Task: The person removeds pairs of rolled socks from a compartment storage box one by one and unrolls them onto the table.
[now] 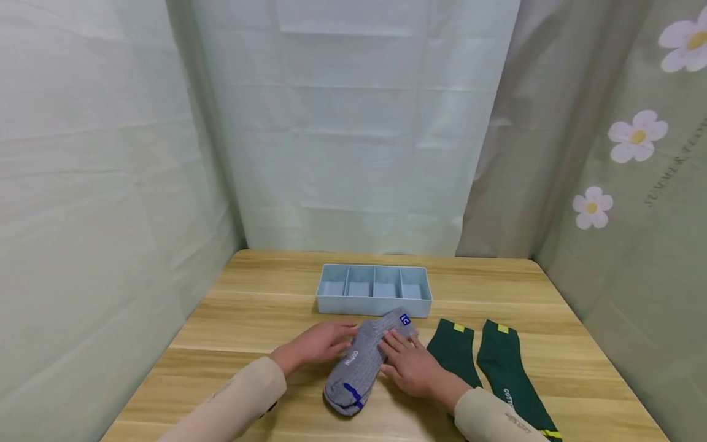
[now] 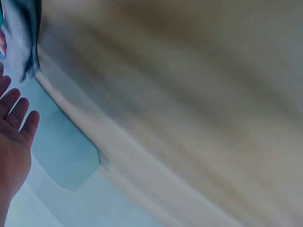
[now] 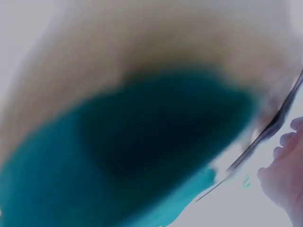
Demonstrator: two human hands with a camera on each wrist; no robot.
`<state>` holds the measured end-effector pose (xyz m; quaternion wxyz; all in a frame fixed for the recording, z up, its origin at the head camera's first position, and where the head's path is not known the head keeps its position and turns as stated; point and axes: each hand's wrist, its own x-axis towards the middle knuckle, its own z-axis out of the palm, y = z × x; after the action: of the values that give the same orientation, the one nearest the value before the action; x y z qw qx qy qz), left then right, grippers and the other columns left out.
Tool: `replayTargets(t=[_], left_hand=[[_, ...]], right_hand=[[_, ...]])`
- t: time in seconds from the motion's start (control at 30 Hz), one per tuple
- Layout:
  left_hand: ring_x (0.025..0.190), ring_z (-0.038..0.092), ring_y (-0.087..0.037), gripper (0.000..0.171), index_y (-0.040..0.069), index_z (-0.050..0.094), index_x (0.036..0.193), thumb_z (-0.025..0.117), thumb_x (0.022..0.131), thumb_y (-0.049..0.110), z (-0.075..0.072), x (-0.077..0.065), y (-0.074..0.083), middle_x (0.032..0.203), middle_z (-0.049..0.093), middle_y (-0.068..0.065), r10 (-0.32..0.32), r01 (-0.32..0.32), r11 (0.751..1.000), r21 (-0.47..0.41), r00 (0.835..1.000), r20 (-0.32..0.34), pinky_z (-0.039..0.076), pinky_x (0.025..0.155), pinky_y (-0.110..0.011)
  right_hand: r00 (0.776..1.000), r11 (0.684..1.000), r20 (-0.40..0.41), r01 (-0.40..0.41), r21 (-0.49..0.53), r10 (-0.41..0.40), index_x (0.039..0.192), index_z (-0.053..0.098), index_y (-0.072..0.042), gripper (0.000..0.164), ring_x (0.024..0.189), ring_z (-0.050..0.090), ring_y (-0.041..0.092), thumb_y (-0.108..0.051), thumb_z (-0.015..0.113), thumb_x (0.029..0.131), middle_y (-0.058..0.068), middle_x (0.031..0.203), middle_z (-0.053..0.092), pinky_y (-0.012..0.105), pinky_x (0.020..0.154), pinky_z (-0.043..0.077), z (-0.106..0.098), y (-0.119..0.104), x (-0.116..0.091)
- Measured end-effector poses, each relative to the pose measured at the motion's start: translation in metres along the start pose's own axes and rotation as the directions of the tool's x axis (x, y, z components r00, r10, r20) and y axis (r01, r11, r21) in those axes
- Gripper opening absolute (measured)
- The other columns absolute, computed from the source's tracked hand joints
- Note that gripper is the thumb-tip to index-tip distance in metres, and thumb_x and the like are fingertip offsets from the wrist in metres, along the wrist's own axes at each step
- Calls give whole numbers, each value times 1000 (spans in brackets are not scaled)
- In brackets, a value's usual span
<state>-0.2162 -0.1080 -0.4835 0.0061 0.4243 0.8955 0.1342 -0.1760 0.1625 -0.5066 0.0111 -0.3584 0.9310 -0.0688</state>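
Observation:
A pair of grey ribbed socks (image 1: 356,359) with blue stripes and a blue label lies on the table, one sock over the other, cuffs pointing up and right. At their left edge is my left hand (image 1: 326,342), fingers extended with fingertips right beside the fabric. My right hand (image 1: 411,368) rests on the socks' right side near the cuff, its fingers spread and fairly straight. In the left wrist view, the left hand (image 2: 14,146) shows loosely straight fingers, with part of the grey socks (image 2: 18,42) above them. The right hand (image 3: 286,170) appears at the edge of its blurred wrist view.
Behind the socks stands a light blue organizer box (image 1: 375,305) with several compartments. To the right lie two dark green socks (image 1: 510,368) with yellow labels, partly under my right forearm. The wooden table (image 1: 265,276) has fabric curtains around it.

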Motion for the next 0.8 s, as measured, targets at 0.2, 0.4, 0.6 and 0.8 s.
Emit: replayTargets(t=[0.2, 0.4, 0.6, 0.8], left_hand=[[131, 51, -29, 39, 3, 58, 137, 57, 101, 16, -1, 27, -8, 145, 51, -14, -1, 0, 1000, 11, 998, 65, 40, 108, -41], [132, 51, -24, 40, 5, 59, 137, 60, 99, 18, 7, 35, -4, 144, 54, -10, 41, -51, 996, 73, 990, 134, 39, 109, -37], [129, 53, -25, 41, 4, 61, 135, 61, 99, 24, 12, 23, -6, 140, 57, -11, 37, -51, 987, 155, 995, 94, 41, 107, -37], [126, 56, -29, 44, 7, 63, 134, 59, 100, 33, 14, 6, -7, 136, 61, -9, 4, -16, 975, 220, 998, 58, 44, 104, -44]], right_hand=[[986, 990, 93, 138, 35, -141, 152, 40, -11, 62, 147, 27, 25, -51, 28, 106, 10, 159, 33, 53, 114, 28, 4, -39, 3], [980, 985, 102, 172, -3, -171, 152, 42, -13, 60, 146, 28, 23, -50, 31, 106, 10, 159, 32, 48, 113, 32, 14, -47, 2], [971, 981, 148, 181, 69, -190, 153, 40, -16, 65, 147, 26, 22, -57, 24, 105, 6, 160, 30, 47, 115, 29, 7, -39, 0], [960, 972, 174, 196, 131, -218, 151, 44, -19, 61, 146, 29, 18, -55, 23, 105, 3, 159, 33, 50, 113, 31, -1, -29, -6]])
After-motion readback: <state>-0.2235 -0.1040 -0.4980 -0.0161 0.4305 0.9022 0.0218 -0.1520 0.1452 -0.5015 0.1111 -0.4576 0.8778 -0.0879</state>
